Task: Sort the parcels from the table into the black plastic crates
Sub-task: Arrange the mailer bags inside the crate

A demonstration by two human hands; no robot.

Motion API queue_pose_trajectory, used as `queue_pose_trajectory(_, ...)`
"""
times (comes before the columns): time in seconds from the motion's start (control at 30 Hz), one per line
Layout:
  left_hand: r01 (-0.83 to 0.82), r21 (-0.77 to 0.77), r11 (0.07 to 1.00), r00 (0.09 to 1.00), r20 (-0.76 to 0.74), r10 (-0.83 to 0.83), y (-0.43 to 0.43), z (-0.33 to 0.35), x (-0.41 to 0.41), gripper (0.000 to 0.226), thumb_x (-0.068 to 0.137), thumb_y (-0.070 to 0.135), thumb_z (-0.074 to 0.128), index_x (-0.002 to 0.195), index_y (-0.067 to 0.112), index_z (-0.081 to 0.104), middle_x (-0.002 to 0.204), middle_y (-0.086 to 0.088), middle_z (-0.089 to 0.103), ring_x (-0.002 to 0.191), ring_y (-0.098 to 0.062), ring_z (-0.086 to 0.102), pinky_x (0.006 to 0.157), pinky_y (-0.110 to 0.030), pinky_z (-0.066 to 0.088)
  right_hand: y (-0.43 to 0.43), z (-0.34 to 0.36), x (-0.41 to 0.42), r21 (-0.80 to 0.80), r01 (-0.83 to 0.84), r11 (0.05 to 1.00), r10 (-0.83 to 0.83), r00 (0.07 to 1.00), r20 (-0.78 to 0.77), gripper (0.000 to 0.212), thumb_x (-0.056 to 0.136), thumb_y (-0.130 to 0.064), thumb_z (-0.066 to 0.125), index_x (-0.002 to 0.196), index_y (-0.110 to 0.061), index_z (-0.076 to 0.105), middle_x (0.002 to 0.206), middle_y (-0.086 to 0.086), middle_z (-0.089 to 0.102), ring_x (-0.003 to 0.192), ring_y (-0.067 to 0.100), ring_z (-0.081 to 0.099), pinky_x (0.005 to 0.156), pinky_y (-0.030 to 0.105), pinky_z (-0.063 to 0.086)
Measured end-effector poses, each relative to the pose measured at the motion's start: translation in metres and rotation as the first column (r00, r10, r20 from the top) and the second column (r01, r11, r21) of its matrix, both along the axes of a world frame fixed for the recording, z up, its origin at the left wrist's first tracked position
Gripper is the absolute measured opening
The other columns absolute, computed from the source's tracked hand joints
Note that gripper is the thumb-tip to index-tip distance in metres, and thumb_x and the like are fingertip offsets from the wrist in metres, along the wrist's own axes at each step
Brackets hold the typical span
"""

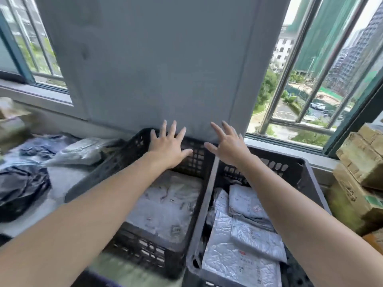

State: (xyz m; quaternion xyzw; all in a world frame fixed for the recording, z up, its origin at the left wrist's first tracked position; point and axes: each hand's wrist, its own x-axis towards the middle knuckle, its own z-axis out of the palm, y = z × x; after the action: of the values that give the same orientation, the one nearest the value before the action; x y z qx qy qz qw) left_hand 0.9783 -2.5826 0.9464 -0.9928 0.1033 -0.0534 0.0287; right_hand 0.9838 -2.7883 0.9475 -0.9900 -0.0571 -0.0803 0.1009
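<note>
Reaching over the crates point(207, 183), both hands point(167, 145) spread wide apart, holding nothing.

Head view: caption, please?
Empty left hand and right hand, fingers spread, over left crate and right crate, both holding parcels.

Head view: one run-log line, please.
left hand open | right hand open | left crate, right crate hold parcels | grey parcel outside crates

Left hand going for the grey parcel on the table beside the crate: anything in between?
Only the side wall of the left crate stands between the open left hand and the grey parcel, which lies just outside it. Nothing else visible blocks the way.
</note>
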Motion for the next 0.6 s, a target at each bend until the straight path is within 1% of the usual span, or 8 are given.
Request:
queue_pose_trajectory(0.17, -0.139, -0.036, 0.990, 0.990, 0.012, 0.140, 0.145, 0.004, -0.044, 0.079, 0.096, 0.069, 0.029, 0.158, 0.030, -0.001, 0.165, -0.004, -0.016, 0.150, -0.033, -0.017, 0.119, -0.061, 0.008, 0.143, 0.009, -0.021, -0.077, -0.140, 0.987, 0.142, 0.990, 0.019, 0.077, 0.094, -0.066, 0.041, 0.157, -0.037, 0.007, 0.166, 0.003, 0.002, 0.151, 0.028, 0.005, 0.119, 0.053, 0.010)
queue_pose_trajectory(0.27, -0.209, -0.048, 0.977, 0.978, 0.013, 0.210, 0.238, 0.002, -0.076, 0.080, 0.096, 0.068, 0.030, 0.158, 0.029, -0.002, 0.165, -0.006, -0.016, 0.150, -0.034, -0.016, 0.119, -0.061, 0.006, 0.236, 0.006, -0.043, -0.073, -0.210, 0.975, 0.211, 0.977, 0.010, 0.077, 0.094, -0.066, 0.042, 0.157, -0.037, 0.007, 0.165, 0.004, 0.003, 0.151, 0.029, 0.005, 0.119, 0.055, 0.010)
queue_pose_trajectory(0.37, -0.278, -0.084, 0.957, 0.961, -0.010, 0.278, 0.323, -0.005, -0.106, 0.081, 0.096, 0.070, 0.028, 0.158, 0.029, -0.003, 0.165, -0.006, -0.017, 0.150, -0.034, -0.019, 0.119, -0.061, 0.005, 0.325, -0.002, -0.066, -0.076, -0.303, 0.950, 0.303, 0.953, -0.003, 0.079, 0.094, -0.064, 0.044, 0.157, -0.037, 0.004, 0.166, 0.004, 0.000, 0.152, 0.027, 0.001, 0.120, 0.056, 0.007)
queue_pose_trajectory(0.47, -0.344, -0.092, 0.934, 0.938, -0.070, 0.339, 0.388, -0.018, -0.133, 0.080, 0.096, 0.069, 0.028, 0.158, 0.029, -0.003, 0.164, -0.006, -0.019, 0.149, -0.034, -0.020, 0.118, -0.060, 0.003, 0.396, -0.012, -0.083, -0.106, -0.365, 0.925, 0.364, 0.931, -0.029, 0.079, 0.095, -0.062, 0.044, 0.157, -0.036, 0.003, 0.166, 0.004, -0.002, 0.152, 0.027, 0.000, 0.120, 0.057, 0.007)
queue_pose_trajectory(0.6, -0.374, -0.097, 0.922, 0.927, -0.085, 0.366, 0.449, -0.039, -0.149, 0.078, 0.097, 0.066, 0.030, 0.158, 0.028, -0.002, 0.164, -0.008, -0.015, 0.150, -0.034, -0.017, 0.118, -0.061, 0.005, 0.464, -0.029, -0.087, -0.096, -0.384, 0.918, 0.377, 0.922, -0.087, 0.080, 0.093, -0.064, 0.046, 0.157, -0.035, 0.007, 0.166, 0.003, -0.002, 0.152, 0.026, 0.000, 0.120, 0.056, 0.007)
